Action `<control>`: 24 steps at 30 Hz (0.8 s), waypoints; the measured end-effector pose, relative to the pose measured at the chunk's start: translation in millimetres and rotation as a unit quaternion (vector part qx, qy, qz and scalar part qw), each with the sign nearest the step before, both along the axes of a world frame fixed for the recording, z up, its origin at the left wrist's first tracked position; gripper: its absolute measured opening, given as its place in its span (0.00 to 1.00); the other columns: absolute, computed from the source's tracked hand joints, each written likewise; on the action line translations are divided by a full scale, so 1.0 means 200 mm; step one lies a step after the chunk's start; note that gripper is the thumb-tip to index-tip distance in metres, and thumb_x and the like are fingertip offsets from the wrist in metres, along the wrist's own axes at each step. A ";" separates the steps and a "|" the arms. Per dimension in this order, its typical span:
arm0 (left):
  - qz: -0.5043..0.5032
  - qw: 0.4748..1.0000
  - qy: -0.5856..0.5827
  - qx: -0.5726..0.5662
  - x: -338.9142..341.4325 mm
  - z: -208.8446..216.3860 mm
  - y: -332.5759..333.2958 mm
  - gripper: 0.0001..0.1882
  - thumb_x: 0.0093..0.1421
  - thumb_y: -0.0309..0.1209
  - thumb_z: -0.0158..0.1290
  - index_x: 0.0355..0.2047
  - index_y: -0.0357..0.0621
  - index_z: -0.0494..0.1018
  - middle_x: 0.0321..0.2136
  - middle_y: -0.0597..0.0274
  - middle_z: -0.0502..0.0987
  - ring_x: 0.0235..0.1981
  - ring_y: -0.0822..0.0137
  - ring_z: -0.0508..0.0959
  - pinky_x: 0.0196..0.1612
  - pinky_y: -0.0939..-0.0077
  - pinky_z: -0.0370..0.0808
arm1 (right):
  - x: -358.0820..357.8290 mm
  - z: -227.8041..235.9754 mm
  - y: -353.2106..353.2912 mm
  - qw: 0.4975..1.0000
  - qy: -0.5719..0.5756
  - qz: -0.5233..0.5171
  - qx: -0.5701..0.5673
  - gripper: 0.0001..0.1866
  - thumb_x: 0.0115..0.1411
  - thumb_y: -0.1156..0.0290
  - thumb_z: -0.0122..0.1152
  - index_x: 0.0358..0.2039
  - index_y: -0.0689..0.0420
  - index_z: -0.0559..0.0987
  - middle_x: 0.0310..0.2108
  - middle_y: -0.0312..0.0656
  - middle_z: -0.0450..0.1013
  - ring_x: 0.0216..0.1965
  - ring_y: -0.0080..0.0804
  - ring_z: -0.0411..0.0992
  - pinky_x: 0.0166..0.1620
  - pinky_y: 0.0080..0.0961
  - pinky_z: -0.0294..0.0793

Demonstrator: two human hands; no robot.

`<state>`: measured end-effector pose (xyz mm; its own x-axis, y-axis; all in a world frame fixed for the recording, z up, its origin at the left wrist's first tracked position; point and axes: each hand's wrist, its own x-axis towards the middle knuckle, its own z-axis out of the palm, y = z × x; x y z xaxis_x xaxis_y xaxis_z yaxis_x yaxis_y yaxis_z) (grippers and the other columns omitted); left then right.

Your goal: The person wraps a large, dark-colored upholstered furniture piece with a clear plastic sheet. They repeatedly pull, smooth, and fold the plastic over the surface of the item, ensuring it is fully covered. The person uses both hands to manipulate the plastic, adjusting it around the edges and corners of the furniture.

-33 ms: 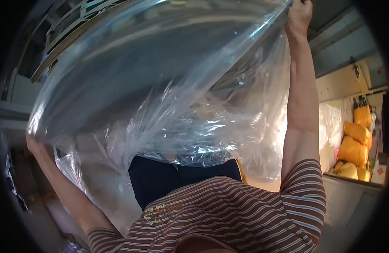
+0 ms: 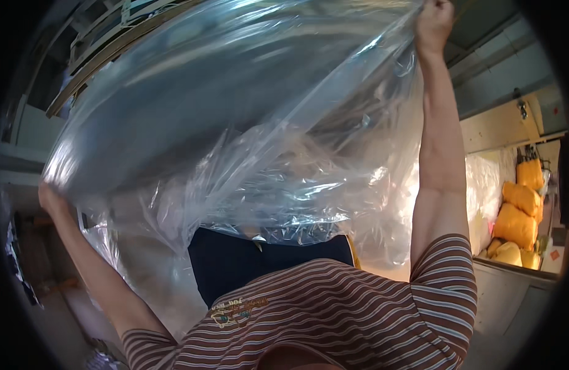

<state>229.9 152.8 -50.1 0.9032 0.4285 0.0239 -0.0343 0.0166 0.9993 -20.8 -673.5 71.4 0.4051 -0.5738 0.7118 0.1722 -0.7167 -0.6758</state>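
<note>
A large sheet of clear plastic film (image 2: pixel 235 148) spreads between my raised arms, wrinkled and shiny. Its lower part hangs in crumpled folds in front of my dark trousers. At the upper right my right hand (image 2: pixel 434 24) is closed on the film's edge, with a taut fold running down to the left from it. Far out on the left, my left hand (image 2: pixel 51 198) grips the other side of the sheet. Its fingers are partly hidden by the film and the dim light.
Yellow-orange bundles (image 2: pixel 517 216) are stacked in a lit opening at the right. A pale wooden board (image 2: pixel 500 126) lies above it. A rack with a wooden edge (image 2: pixel 112 58) stands at the upper left. Behind my left arm is a dark area with shelving.
Both hands have shifted slightly, the left one a little upward. The film's upper part has billowed and its shiny creases have changed; both hands keep their hold.
</note>
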 end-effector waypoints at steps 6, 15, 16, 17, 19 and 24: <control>0.118 0.910 -0.086 0.389 0.48 -0.38 -0.01 0.18 0.61 0.39 0.50 0.41 0.34 0.74 0.37 0.57 0.77 0.39 0.65 0.75 0.44 0.73 0.70 | 0.20 -0.71 -0.30 0.992 0.098 -0.069 0.040 0.10 0.58 0.68 0.56 0.35 0.60 0.76 0.29 0.44 0.75 0.32 0.33 0.73 0.40 0.26 0.70; 0.035 0.943 -0.086 0.318 0.88 -0.36 -0.03 0.19 0.61 0.40 0.54 0.42 0.35 0.75 0.35 0.61 0.77 0.36 0.73 0.73 0.43 0.79 0.69 | 0.37 -0.74 -0.44 0.975 0.184 -0.112 -0.061 0.12 0.54 0.64 0.60 0.33 0.60 0.79 0.31 0.45 0.73 0.34 0.35 0.72 0.42 0.28 0.69; 0.023 0.951 -0.083 0.298 0.90 -0.36 -0.01 0.18 0.60 0.40 0.54 0.41 0.35 0.75 0.35 0.61 0.77 0.37 0.73 0.73 0.43 0.79 0.69 | 0.39 -0.74 -0.43 0.975 0.189 -0.109 -0.036 0.13 0.54 0.63 0.61 0.33 0.60 0.79 0.31 0.45 0.73 0.34 0.36 0.71 0.42 0.28 0.69; 0.011 0.957 -0.080 0.278 0.92 -0.35 0.01 0.18 0.60 0.40 0.54 0.41 0.36 0.76 0.35 0.62 0.77 0.37 0.73 0.73 0.43 0.80 0.68 | 0.40 -0.73 -0.42 0.975 0.194 -0.105 -0.012 0.13 0.53 0.63 0.61 0.32 0.60 0.79 0.31 0.45 0.73 0.33 0.36 0.71 0.41 0.29 0.69; 0.010 0.954 -0.080 0.288 0.93 -0.36 -0.04 0.17 0.60 0.39 0.54 0.39 0.37 0.76 0.33 0.63 0.77 0.35 0.74 0.72 0.41 0.80 0.68 | 0.40 -0.72 -0.40 0.973 0.198 -0.118 -0.005 0.14 0.51 0.61 0.62 0.31 0.60 0.79 0.31 0.45 0.72 0.34 0.37 0.71 0.42 0.30 0.69; 0.033 0.911 0.011 0.411 0.94 -0.30 -0.08 0.12 0.59 0.38 0.53 0.29 0.41 0.76 0.22 0.70 0.73 0.24 0.74 0.69 0.32 0.78 0.66 | 0.40 -0.71 -0.43 0.959 0.201 -0.191 -0.056 0.17 0.48 0.59 0.65 0.29 0.60 0.74 0.36 0.49 0.68 0.40 0.43 0.67 0.46 0.33 0.67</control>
<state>418.2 136.4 -110.7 0.8802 0.3279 0.3431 0.0123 -0.7384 0.6743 60.2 -759.1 -70.7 0.4351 -0.6643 0.6079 -0.3748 -0.7474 -0.5485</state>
